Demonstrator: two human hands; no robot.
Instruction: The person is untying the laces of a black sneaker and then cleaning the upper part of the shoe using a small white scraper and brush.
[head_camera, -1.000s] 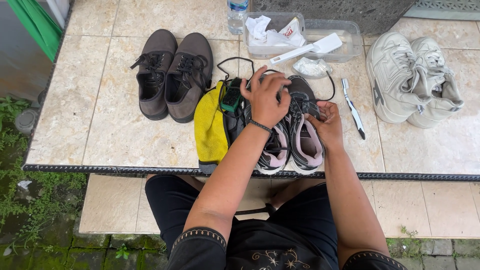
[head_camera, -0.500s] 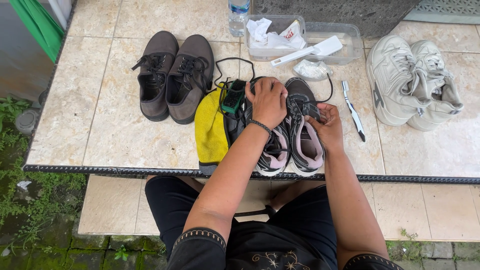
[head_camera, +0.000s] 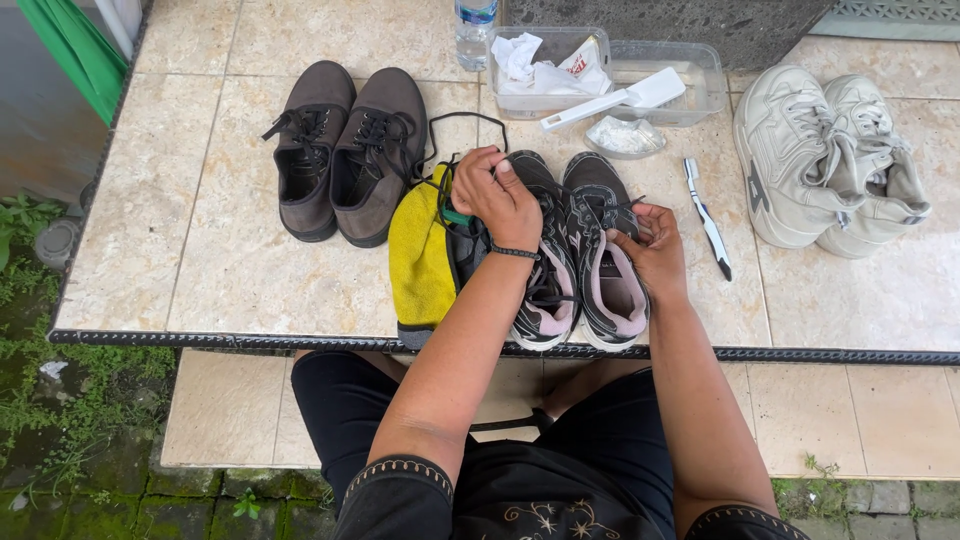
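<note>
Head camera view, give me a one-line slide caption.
Both hands, left hand and right hand, work black laces on dark sneakers atop a tiled table.

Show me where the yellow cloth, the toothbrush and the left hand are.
yellow cloth (head_camera: 420, 262), head view, middle of the fabric.
toothbrush (head_camera: 707, 216), head view, mid-handle.
left hand (head_camera: 500, 195), head view, back of the hand.
</note>
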